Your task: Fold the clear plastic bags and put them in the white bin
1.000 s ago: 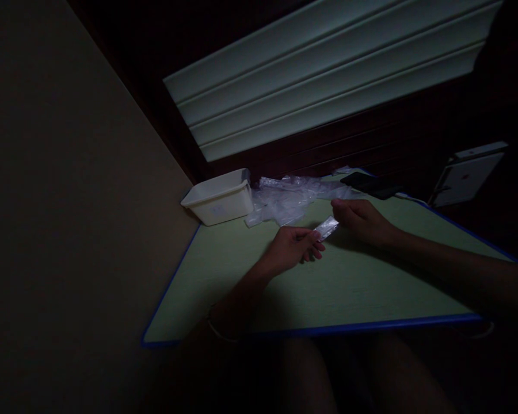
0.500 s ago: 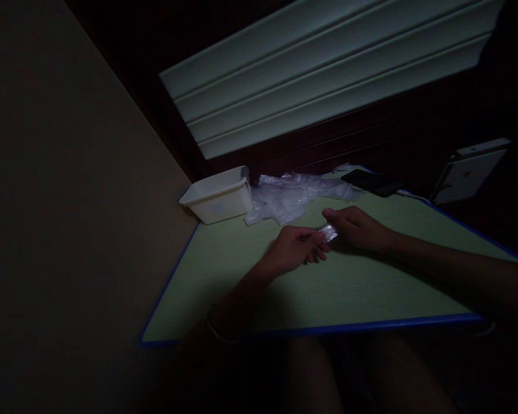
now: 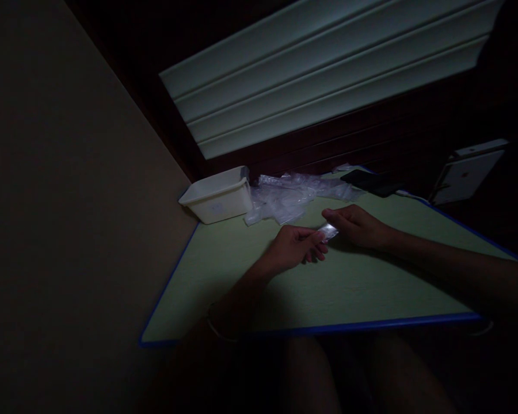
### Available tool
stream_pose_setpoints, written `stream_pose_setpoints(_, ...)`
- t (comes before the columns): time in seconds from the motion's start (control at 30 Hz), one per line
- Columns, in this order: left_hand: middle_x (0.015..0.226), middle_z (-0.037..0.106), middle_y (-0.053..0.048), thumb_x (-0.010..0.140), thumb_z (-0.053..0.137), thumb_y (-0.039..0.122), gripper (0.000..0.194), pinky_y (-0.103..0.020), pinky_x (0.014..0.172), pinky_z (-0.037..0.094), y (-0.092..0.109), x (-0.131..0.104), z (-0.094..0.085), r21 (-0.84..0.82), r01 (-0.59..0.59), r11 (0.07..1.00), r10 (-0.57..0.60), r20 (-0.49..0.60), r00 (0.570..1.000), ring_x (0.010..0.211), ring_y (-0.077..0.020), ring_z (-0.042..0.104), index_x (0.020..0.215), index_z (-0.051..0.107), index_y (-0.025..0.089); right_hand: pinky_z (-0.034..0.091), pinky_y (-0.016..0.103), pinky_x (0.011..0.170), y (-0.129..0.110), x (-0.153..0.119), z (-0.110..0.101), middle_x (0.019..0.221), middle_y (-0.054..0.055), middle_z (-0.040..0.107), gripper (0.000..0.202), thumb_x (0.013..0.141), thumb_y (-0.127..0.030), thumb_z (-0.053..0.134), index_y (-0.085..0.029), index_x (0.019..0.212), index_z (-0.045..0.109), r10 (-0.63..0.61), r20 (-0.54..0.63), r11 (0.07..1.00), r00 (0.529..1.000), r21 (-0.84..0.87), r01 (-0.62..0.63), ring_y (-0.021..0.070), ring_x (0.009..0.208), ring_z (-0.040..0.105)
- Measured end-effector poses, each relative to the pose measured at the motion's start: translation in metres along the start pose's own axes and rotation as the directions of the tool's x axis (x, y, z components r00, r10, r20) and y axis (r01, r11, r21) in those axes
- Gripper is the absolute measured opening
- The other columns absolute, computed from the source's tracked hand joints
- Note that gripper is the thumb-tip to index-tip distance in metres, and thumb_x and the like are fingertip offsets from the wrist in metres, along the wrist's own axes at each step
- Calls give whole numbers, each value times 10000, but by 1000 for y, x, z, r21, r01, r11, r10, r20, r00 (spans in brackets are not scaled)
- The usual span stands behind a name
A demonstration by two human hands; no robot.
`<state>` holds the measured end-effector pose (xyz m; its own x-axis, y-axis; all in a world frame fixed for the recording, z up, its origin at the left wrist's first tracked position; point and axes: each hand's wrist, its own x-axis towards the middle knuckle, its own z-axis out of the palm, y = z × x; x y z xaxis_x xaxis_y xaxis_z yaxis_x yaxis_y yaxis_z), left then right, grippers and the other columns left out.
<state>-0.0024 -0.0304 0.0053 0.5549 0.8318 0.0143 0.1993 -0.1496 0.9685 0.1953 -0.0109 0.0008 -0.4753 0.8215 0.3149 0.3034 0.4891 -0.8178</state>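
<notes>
Between my two hands is a small, shiny, clear plastic bag [image 3: 328, 232], held above the table. My left hand [image 3: 294, 247] pinches its left end between thumb and fingers. My right hand [image 3: 357, 226] is closed on the other end, thumb on top. Whether anything lies inside the bag cannot be made out in the dim light. Beyond my hands, a loose pile of clear plastic bags [image 3: 285, 198] lies on the table.
A white plastic bin [image 3: 219, 206] stands at the table's back left corner by the wall. A dark flat object [image 3: 369, 183] lies at the back right. The green table [image 3: 371, 287] has a blue edge. A white tablet-like device [image 3: 469, 175] is beyond its right side.
Both hands keep nearly the same place and grip. The small bag catches the light a little differently.
</notes>
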Motion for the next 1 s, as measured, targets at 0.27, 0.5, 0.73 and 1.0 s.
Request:
stream_pose_setpoints(0.27, 649, 670, -57, 871, 595, 418, 353, -203, 451, 384, -1, -2, -2, -24, 5, 1000, -6, -33, 999, 466, -68, 537, 780, 680, 87, 223, 275, 450, 15, 5, -9, 481, -49, 296, 591, 929, -630, 353, -220, 504, 338, 0, -262, 998, 965, 59, 16, 91, 457, 251)
stream_pose_setpoints(0.5, 645, 670, -59, 866, 591, 463, 402, -202, 451, 379, -1, -1, -2, -16, 5, 1000, -5, -19, 1000, 474, -73, 539, 798, 688, 80, 308, 271, 511, 8, 1, -2, 552, -25, 419, 588, 944, -618, 300, -186, 583, 469, 21, -117, 1000, 993, -21, -23, 108, 508, 368)
stream_pose_setpoints(0.73, 638, 668, -50, 877, 592, 414, 354, -197, 456, 385, 3, -2, -1, -35, 18, 999, -19, -24, 1000, 466, -64, 529, 798, 687, 81, 349, 275, 541, 2, 0, -4, 574, -9, 497, 510, 944, -556, 353, -192, 618, 497, -77, -83, 990, 994, -125, 66, 124, 529, 432)
stream_pose_setpoints(1.0, 647, 673, -63, 878, 581, 450, 394, -204, 452, 380, -1, -2, -3, 2, 0, 1000, 0, -28, 1000, 461, -66, 515, 794, 693, 82, 307, 274, 507, 2, 0, -4, 542, -22, 403, 563, 939, -618, 313, -202, 579, 435, 5, -173, 997, 985, -81, -19, 111, 508, 358)
